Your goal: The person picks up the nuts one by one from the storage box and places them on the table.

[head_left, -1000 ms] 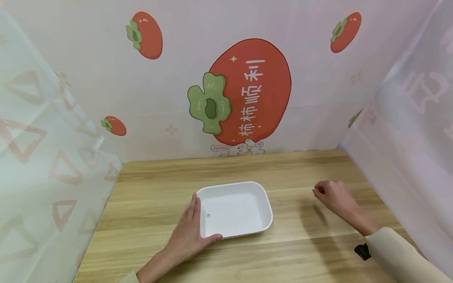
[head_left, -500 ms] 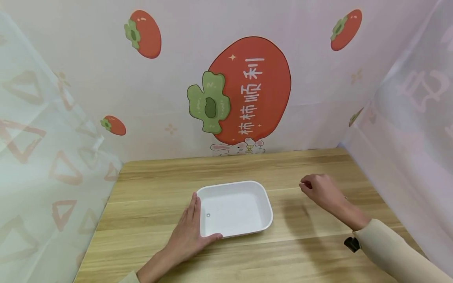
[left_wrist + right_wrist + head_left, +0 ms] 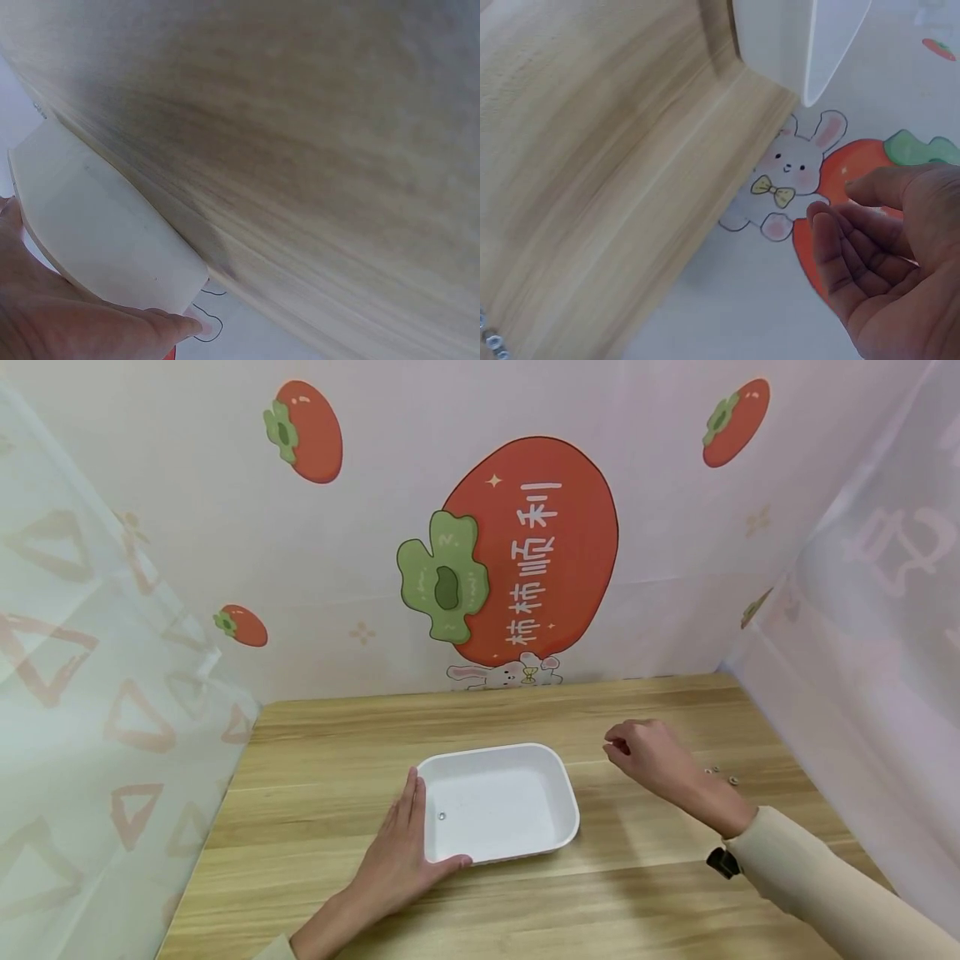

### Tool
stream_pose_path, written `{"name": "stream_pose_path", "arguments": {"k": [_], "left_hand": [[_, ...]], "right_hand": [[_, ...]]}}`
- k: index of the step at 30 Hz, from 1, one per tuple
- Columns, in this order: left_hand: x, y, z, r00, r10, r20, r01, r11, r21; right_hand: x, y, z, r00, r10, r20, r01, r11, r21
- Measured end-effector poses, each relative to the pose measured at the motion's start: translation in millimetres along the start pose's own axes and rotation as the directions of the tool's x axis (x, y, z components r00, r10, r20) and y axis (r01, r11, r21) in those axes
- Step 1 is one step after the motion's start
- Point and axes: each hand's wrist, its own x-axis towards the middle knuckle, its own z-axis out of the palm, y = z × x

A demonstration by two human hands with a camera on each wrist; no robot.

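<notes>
My left hand rests against the left end of a white rectangular tray, thumb along its near edge and straight fingers along its side. One small metal nut lies inside the tray, near that hand. In the left wrist view, the tray's outer wall stands beside the palm. My right hand hovers above the table to the right of the tray, fingers bent and thumb near the index finger. The right wrist view shows this right hand from the palm side; whether something tiny sits between the fingertips is hidden.
Several small metal nuts lie on the wooden table behind the right wrist. They also appear as nuts at the lower left of the right wrist view. A printed cloth backdrop encloses the table at the back and sides.
My right hand has moved left towards the tray, its fingers staying bent. The nuts on the table have come into sight behind it. My left hand and the tray have stayed put.
</notes>
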Motion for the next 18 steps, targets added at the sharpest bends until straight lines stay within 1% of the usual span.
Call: {"name": "stream_pose_path", "arguments": {"k": [5, 8, 13, 18], "left_hand": [[0.3, -0.1, 0.5, 1.0, 0.004, -0.001, -0.004, 1.0, 0.002], [0.5, 0.1, 0.7, 1.0, 0.007, -0.007, -0.007, 1.0, 0.005], [0.5, 0.2, 1.1, 1.0, 0.008, -0.021, -0.008, 1.0, 0.016], [0.7, -0.2, 1.8, 1.0, 0.009, -0.02, -0.008, 1.0, 0.014]], "right_hand": [[8.0, -9.8, 1.4, 0.998, -0.06, -0.009, 0.06, 0.998, 0.004], [13.5, -16.7, 2.5, 0.997, -0.082, -0.005, 0.082, 0.996, 0.021], [23.8, -30.8, 3.8, 0.994, -0.112, 0.019, 0.11, 0.993, 0.05], [33.2, -44.3, 6.4, 0.988, -0.148, 0.05, 0.145, 0.988, 0.052]]}}
